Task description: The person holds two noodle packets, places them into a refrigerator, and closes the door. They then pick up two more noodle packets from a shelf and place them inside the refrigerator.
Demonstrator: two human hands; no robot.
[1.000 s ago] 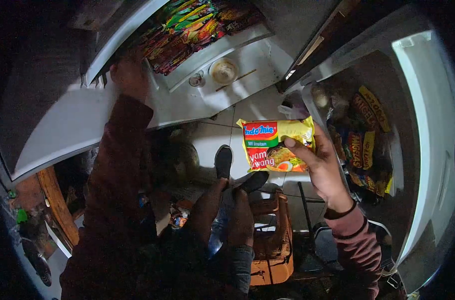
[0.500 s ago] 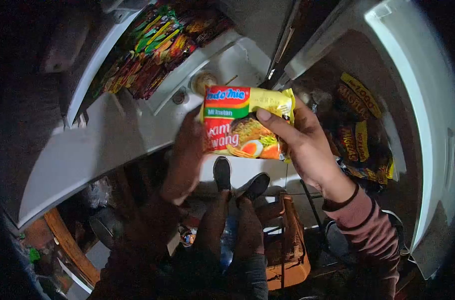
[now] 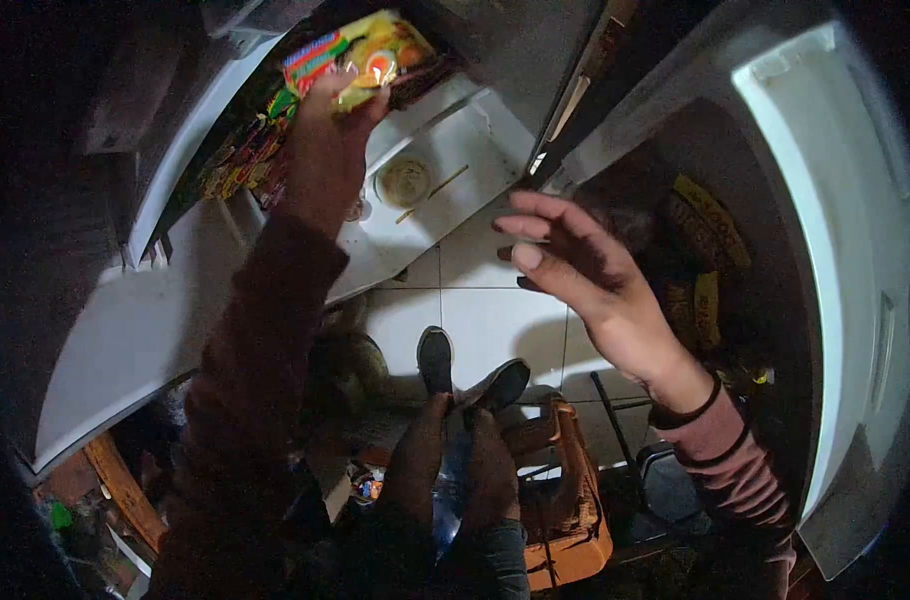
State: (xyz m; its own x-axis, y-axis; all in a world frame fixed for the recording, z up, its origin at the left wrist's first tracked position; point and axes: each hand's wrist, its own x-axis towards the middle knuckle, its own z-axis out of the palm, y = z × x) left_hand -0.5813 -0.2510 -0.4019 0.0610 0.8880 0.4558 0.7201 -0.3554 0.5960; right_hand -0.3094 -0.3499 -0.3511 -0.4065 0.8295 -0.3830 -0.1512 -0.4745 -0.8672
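- Our left hand (image 3: 320, 150) is raised to the upper left, its fingers pinching an instant noodle packet (image 3: 365, 50) by its lower edge.
- The instant noodle packet sits at the top of the view, just in front of the row of snack packets (image 3: 245, 150) that fills the dark shelf opening behind a white shelf edge (image 3: 185, 140).
- The packet shows a red and green band at its left end and a yellow face with a picture of food; the print is too small to read.
- Our right hand (image 3: 585, 275) hangs at mid-frame, well apart from the packet, holding nothing, with its fingers (image 3: 535, 222) spread and pointing left.
- A dark band circles our right wrist above a reddish sleeve cuff (image 3: 730, 460).
- Below the left hand, a white tabletop (image 3: 455, 190) carries a round bowl (image 3: 405, 180) with a thin stick (image 3: 430, 188) lying just beside it.
- To the right, a second stack of snack packets (image 3: 710, 260) with yellow and red wrappers lies in shadow against a white cabinet door (image 3: 835, 250).
- Far below, our two dark shoes (image 3: 465, 370) rest on an orange stool (image 3: 565, 490), above a white tiled floor (image 3: 485, 310).
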